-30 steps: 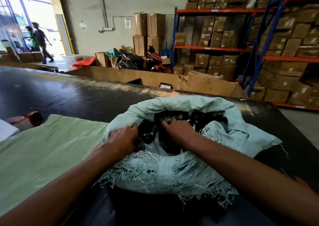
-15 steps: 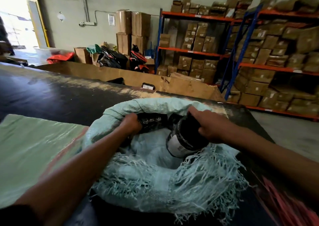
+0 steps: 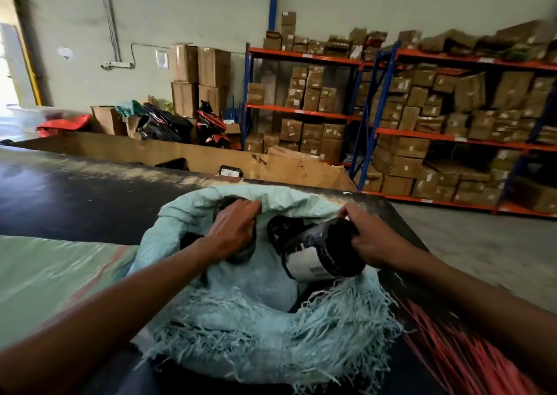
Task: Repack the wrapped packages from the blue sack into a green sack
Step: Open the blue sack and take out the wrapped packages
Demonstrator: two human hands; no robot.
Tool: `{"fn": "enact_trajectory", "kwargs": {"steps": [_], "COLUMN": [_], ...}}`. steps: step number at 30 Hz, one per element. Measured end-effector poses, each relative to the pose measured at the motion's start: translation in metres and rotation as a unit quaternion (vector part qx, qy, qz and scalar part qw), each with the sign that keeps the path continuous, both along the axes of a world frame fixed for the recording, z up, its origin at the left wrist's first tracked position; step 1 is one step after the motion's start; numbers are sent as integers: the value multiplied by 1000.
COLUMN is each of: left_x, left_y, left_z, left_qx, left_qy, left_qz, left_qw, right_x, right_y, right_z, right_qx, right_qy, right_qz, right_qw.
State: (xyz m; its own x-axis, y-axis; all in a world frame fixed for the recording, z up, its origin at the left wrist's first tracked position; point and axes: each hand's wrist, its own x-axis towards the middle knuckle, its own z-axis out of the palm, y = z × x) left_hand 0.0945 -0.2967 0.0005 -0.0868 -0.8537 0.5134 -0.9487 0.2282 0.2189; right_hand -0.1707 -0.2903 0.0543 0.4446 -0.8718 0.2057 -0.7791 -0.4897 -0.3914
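Note:
A pale blue woven sack [image 3: 259, 328] with a frayed rim lies open on the black table [image 3: 75, 201] in front of me. My right hand [image 3: 372, 241] grips a black wrapped package [image 3: 325, 253] with a white label, raised at the sack's right side. My left hand [image 3: 235, 228] reaches into the sack and grips another black wrapped package [image 3: 241, 253], mostly hidden beneath it. More dark packages [image 3: 278, 224] show inside the mouth. A green sack [image 3: 51, 280] lies flat on the table to the left.
Red frayed strands [image 3: 458, 352] lie at the lower right. A long cardboard wall [image 3: 150, 153] borders the table's far side. Beyond it stand stacked cartons [image 3: 199, 78] and orange-and-blue shelving [image 3: 422, 123] full of boxes. Concrete floor [image 3: 482, 250] lies to the right.
My right hand has drawn a labelled black package up out of the sack toward the right. My left hand has moved deeper inside onto another package. The view has swung to the right.

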Motion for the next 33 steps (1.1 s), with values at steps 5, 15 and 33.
{"fn": "enact_trajectory", "kwargs": {"steps": [5, 15, 33], "left_x": [-16, -11, -79], "left_y": [56, 171, 255], "left_z": [38, 90, -28], "left_qx": [-65, -145, -15], "left_qy": [5, 20, 35], "left_qz": [-88, -176, -401], "left_qw": [994, 973, 915], "right_x": [-9, -25, -15], "right_y": [36, 155, 266], "right_z": [36, 88, -31], "right_qx": [-47, 75, 6], "right_qy": [-3, -43, 287], "right_qz": [-30, 48, 72], "right_qw": [998, 995, 955]}}
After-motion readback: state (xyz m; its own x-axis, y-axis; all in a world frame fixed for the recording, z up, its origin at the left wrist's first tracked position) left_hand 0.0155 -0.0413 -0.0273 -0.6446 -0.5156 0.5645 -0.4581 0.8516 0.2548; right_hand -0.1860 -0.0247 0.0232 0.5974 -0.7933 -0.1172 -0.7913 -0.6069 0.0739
